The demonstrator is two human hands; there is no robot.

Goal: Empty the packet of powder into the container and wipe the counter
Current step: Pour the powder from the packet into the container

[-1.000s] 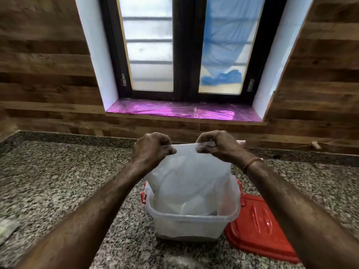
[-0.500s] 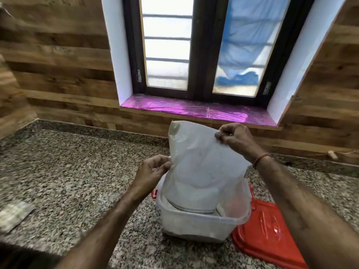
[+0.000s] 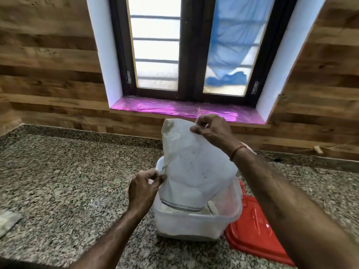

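At nine o'clock of the container (image 3: 190,224), we find the left hand (image 3: 142,188) lower than a second ago. It has left the top edge of the packet (image 3: 194,167) and now pinches the packet's left side just above the rim, fingers (image 3: 158,179) curled on the plastic. At twelve o'clock the right hand (image 3: 211,131) grips the upper corner, its fingers closed on it, and has carried that corner higher. The packet stands mouth-down inside the container, with what looks like pale powder (image 3: 169,210) beneath it. We judge the emptying nearly complete; the new grip suits shaking out the remainder. Wiping is not yet begun.

Surface: a speckled granite worktop (image 3: 68,181). A flat grey item (image 3: 7,220), which we cannot identify, lies at far nine o'clock. A red lid (image 3: 252,230) lies flat at four o'clock, just beside the container.

Room: a wood-panelled wall (image 3: 48,65) on both sides, and a dark-framed window (image 3: 184,45) at twelve o'clock, its sill (image 3: 174,108) covered in pink film.
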